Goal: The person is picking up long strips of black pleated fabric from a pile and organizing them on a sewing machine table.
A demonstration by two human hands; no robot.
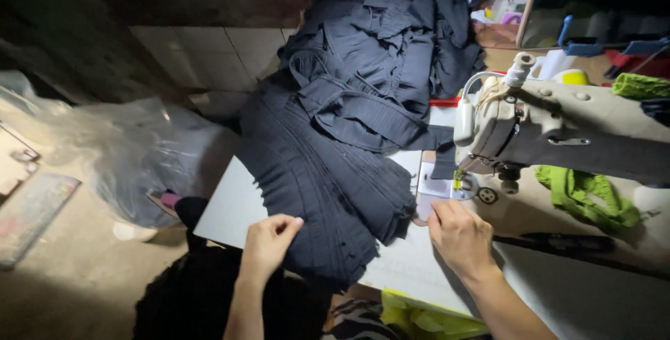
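Observation:
A big heap of dark navy ribbed fabric spills across the white sewing table and hangs over its near edge. My left hand rests on the near edge of that fabric, fingers curled, pinching it. Further right, my right hand lies on the table in front of the needle area, fingers pressing a small pale piece by the presser foot. The beige sewing machine stands to the right, its head lit by a small lamp.
Green cloth lies under the machine arm. A clear plastic bag sits on the floor to the left. Yellow-green material shows below the table edge. Clutter and a mirror-like frame fill the far right.

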